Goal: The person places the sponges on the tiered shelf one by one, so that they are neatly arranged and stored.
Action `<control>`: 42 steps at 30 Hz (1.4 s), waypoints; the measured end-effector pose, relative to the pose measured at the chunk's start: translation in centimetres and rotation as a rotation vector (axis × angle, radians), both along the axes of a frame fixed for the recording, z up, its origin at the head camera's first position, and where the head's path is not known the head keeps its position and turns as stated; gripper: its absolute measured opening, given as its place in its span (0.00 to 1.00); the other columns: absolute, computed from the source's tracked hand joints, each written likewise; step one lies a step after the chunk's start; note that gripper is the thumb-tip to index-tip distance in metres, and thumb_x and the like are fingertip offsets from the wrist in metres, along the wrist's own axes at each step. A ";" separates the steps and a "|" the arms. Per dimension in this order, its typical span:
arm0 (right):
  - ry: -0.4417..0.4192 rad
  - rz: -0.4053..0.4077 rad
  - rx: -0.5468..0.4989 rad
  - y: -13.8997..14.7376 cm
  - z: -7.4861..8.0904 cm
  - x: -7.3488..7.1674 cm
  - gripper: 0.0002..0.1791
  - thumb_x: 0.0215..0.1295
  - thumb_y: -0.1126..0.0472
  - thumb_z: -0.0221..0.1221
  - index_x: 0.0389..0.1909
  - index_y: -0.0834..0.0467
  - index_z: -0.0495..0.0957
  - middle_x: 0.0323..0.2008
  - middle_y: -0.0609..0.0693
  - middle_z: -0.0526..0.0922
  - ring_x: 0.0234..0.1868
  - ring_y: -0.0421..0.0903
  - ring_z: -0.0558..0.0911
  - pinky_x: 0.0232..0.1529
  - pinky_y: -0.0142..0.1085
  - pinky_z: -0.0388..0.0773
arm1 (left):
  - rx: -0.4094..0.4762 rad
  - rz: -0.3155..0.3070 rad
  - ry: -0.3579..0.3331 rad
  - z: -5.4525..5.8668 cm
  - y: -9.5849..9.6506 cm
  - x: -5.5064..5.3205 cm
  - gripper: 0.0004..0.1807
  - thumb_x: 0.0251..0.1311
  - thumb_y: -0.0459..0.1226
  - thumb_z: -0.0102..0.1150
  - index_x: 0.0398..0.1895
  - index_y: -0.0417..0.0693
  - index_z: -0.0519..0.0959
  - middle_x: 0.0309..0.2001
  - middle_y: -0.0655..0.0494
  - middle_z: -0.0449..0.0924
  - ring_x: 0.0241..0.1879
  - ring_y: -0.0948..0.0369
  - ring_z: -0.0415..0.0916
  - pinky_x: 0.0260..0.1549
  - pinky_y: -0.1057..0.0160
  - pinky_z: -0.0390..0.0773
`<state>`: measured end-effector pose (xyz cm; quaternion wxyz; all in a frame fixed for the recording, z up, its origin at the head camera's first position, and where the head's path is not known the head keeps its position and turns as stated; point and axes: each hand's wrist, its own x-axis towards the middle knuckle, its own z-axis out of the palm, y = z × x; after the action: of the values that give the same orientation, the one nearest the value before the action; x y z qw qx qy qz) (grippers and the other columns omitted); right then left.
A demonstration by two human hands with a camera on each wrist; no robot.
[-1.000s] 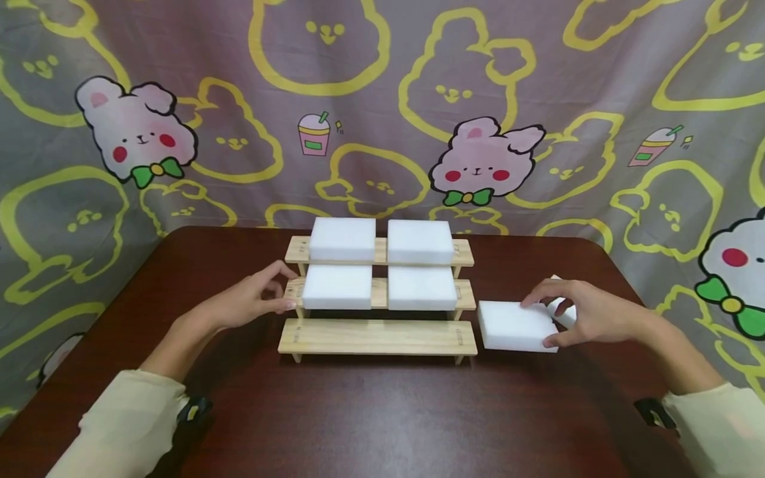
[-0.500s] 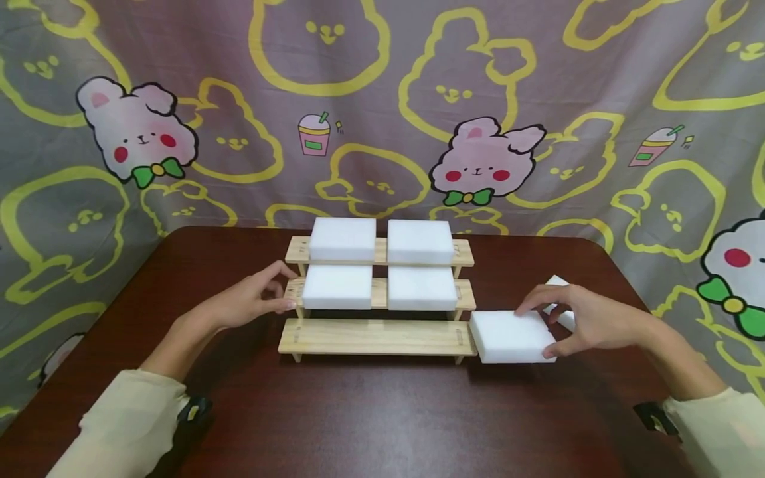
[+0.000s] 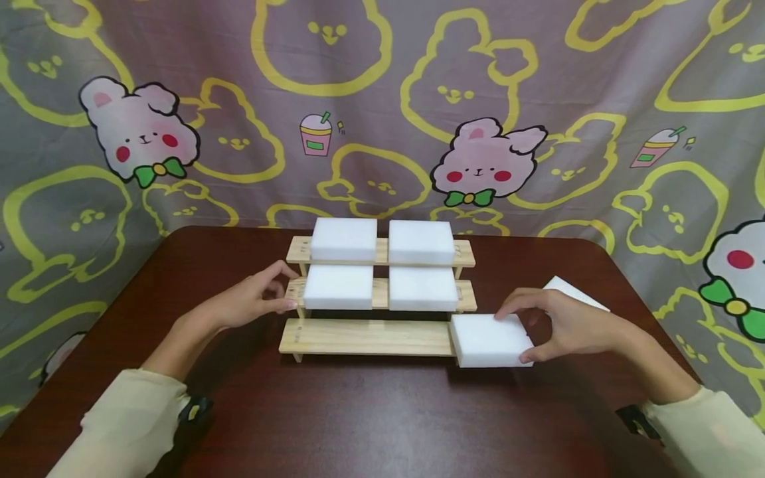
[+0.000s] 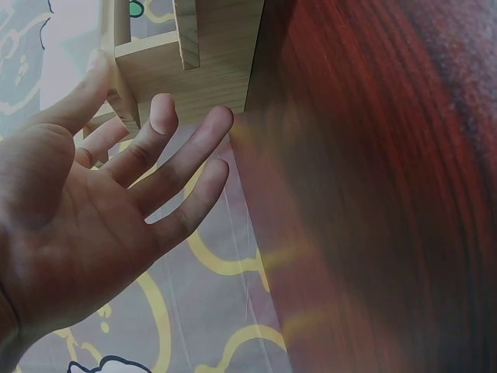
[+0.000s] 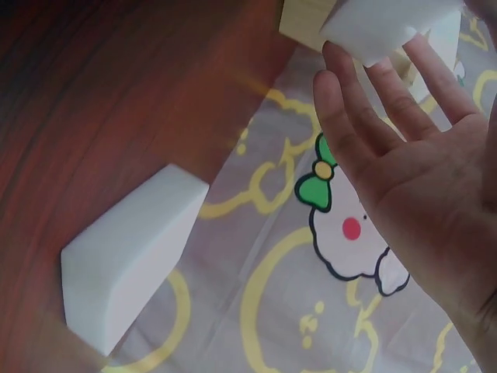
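Note:
A three-step wooden stand point(image 3: 367, 337) is on the table, with white foam blocks point(image 3: 343, 238) in pairs on its top and middle steps. My left hand point(image 3: 242, 304) grips the left end of the middle step between thumb and index finger; the left wrist view shows the other fingers point(image 4: 190, 159) spread below. With thumb and fingertips my right hand point(image 3: 568, 323) pinches another foam block point(image 3: 490, 340) by its right side. That block overlaps the right end of the lowest step, sticking out past it. In the right wrist view the block point(image 5: 388, 27) appears above my fingers.
One more foam block point(image 3: 576, 294) lies on the dark red wooden table point(image 3: 370, 425), behind my right hand, and fills the lower left of the right wrist view. A patterned curtain point(image 3: 382, 119) hangs along the table's back and sides.
My right hand has carried its foam block left and slightly nearer, from beside the stand to over the lowest step's right end. My left hand has stayed at the middle step.

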<state>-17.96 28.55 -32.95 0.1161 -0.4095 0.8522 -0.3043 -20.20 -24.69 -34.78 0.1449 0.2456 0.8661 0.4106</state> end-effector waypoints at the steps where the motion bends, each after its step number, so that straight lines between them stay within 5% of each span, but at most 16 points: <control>1: 0.000 0.006 -0.005 -0.2 -0.1 0.0 0.29 0.54 0.49 0.79 0.56 0.47 0.80 0.52 0.46 0.81 0.47 0.40 0.79 0.43 0.39 0.84 | 0.000 -0.001 0.000 0.0 0.0 0.0 0.25 0.71 0.32 0.63 0.62 0.32 0.62 0.26 0.47 0.77 0.32 0.47 0.77 0.36 0.62 0.75; 11: 0.015 0.018 -0.011 -1.9 -0.3 0.4 0.30 0.55 0.50 0.79 0.57 0.46 0.79 0.53 0.45 0.82 0.48 0.41 0.79 0.43 0.39 0.84 | -0.009 0.009 -0.013 0.0 0.1 0.0 0.26 0.71 0.33 0.63 0.63 0.33 0.62 0.28 0.46 0.79 0.34 0.47 0.78 0.37 0.61 0.75; 22: 0.171 0.003 -0.014 -3.9 -0.2 1.3 0.28 0.54 0.50 0.79 0.55 0.43 0.80 0.52 0.37 0.81 0.48 0.38 0.80 0.49 0.39 0.79 | -0.018 0.014 -0.016 0.1 0.0 0.0 0.26 0.71 0.34 0.63 0.63 0.33 0.62 0.27 0.47 0.78 0.33 0.47 0.78 0.37 0.61 0.75; 32: 0.175 0.052 -0.067 -5.6 -0.8 1.4 0.26 0.57 0.53 0.76 0.57 0.44 0.80 0.54 0.40 0.81 0.52 0.40 0.79 0.52 0.42 0.79 | -0.020 0.012 -0.018 0.1 0.1 0.0 0.26 0.72 0.33 0.63 0.63 0.33 0.62 0.27 0.46 0.78 0.34 0.46 0.79 0.37 0.61 0.76; 42: 0.209 -0.018 -0.032 -7.7 -1.0 2.2 0.28 0.54 0.49 0.77 0.57 0.42 0.80 0.56 0.38 0.79 0.52 0.39 0.78 0.50 0.43 0.80 | 0.007 -0.017 0.031 -0.1 -0.1 0.1 0.24 0.71 0.34 0.63 0.61 0.34 0.62 0.27 0.47 0.79 0.32 0.50 0.78 0.35 0.62 0.75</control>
<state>-15.76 20.86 -33.95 0.0173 -0.4332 0.8583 -0.2747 -20.13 -24.75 -34.84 0.1341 0.2599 0.8646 0.4087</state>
